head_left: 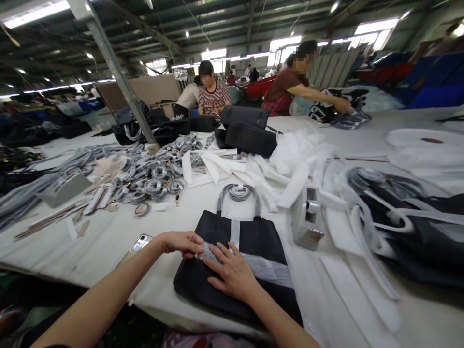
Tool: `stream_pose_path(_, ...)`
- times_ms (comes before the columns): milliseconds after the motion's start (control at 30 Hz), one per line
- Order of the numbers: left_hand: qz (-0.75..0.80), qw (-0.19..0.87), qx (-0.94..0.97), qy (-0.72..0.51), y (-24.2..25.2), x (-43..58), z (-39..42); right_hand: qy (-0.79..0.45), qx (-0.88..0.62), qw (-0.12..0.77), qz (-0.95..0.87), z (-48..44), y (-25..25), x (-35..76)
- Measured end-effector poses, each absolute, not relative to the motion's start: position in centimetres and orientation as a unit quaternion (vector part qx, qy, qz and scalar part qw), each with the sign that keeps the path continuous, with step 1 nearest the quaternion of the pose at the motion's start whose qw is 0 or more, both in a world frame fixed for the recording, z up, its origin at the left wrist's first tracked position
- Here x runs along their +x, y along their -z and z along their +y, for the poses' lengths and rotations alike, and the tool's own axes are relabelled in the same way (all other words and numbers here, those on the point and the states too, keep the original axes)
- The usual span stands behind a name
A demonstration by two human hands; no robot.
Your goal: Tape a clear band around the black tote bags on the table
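Note:
A black handbag lies flat on the white-covered table in front of me, its two wrapped handles pointing away. A band of translucent wrap runs across its front, and a shorter light strip crosses near the top edge. My left hand pinches the left end of the band at the bag's side. My right hand lies flat on the band and the bag, fingers spread. Just beyond the bag, between the handles, sits a coiled wrapped strap.
Tape dispenser stands right of the bag; phone lies left. Several coiled straps, white foam pieces and black bags cover the table's far side. More black bags lie right. Co-workers stand across the table.

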State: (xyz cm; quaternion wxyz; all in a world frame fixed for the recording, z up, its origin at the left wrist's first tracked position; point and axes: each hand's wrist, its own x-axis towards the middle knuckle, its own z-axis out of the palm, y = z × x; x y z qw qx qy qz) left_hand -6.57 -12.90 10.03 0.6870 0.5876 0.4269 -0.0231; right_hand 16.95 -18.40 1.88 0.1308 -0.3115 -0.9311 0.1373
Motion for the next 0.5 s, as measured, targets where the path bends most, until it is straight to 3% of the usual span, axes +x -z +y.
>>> stream_pose_path(167, 0.415, 0.644, 0.643, 0.001, -12.4, -7.0, -12.8, -0.142, -0.311, 0.13, -0.931, -18.3, -1.8, 17.0)
stream_pose_path(300, 0.39, 0.574, 0.715, -0.085, -14.8, -6.9, -13.6, -0.143, -0.312, 0.131, -0.93, -18.3, -1.7, 16.9)
stream_pose_path(500, 0.403, 0.642, 0.624, -0.192, -13.8, -6.8, -14.8, -0.139, -0.316, 0.133, -0.929, -18.5, -2.0, 17.0)
